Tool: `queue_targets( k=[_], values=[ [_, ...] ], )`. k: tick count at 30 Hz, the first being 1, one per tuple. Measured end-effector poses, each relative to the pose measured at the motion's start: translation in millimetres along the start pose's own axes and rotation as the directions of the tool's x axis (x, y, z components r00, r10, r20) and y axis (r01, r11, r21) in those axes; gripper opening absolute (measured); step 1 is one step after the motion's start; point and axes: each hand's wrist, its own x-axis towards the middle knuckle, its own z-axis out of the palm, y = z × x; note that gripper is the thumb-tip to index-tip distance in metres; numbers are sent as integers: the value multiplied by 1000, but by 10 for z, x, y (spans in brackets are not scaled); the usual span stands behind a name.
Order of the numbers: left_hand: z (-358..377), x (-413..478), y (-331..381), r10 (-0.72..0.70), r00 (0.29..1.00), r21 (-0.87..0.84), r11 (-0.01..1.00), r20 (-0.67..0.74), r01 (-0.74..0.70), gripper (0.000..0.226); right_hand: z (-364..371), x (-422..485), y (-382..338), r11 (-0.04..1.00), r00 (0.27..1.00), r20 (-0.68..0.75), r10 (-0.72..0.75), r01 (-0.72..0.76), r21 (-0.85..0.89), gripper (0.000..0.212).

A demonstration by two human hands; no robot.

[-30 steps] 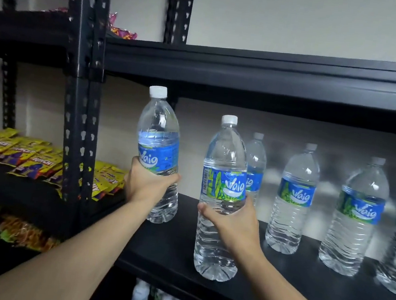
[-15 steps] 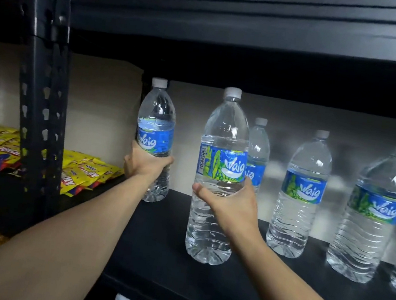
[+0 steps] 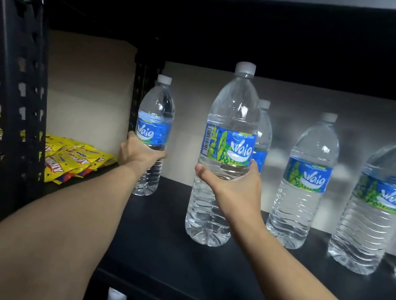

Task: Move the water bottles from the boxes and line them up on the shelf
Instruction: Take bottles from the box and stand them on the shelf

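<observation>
Black shelf (image 3: 166,258): fingers of the left hand (image 3: 139,154) curl round a small water bottle (image 3: 155,119) at 10 o'clock, fingers of the right hand (image 3: 232,186) clasp a larger bottle (image 3: 230,119) at centre. Both are upright; more bottles (image 3: 304,188) line the back toward 3 o'clock, snack packets (image 3: 73,159) at 9.

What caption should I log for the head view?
Left hand holds the far bottle, right hand the near bottle, both upright at the black shelf beside the standing row.

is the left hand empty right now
No, the left hand grips a clear plastic water bottle with a blue label around its middle.
</observation>
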Motion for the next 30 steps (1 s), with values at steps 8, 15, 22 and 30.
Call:
queue_targets(
  k=[8, 15, 22, 30],
  values=[
    [72, 12, -160, 43, 995, 69, 996, 85, -49, 85, -45, -86, -19, 1000, 1000, 15, -20, 20, 5, 79],
    [175, 80, -249, 81, 993, 62, 994, 91, -87, 90, -75, -101, -35, 1000, 1000, 7, -27, 27, -8, 76],
    [244, 165, -349, 79, 984, 88, 992, 157, -94, 104, -69, -79, -77, 999, 999, 2, -34, 34, 0, 71],
    [193, 146, -346, 47, 969, 81, 994, 243, -69, 115, 1, -73, -55, 1000, 999, -22, -29, 29, -5, 80]
  ],
)
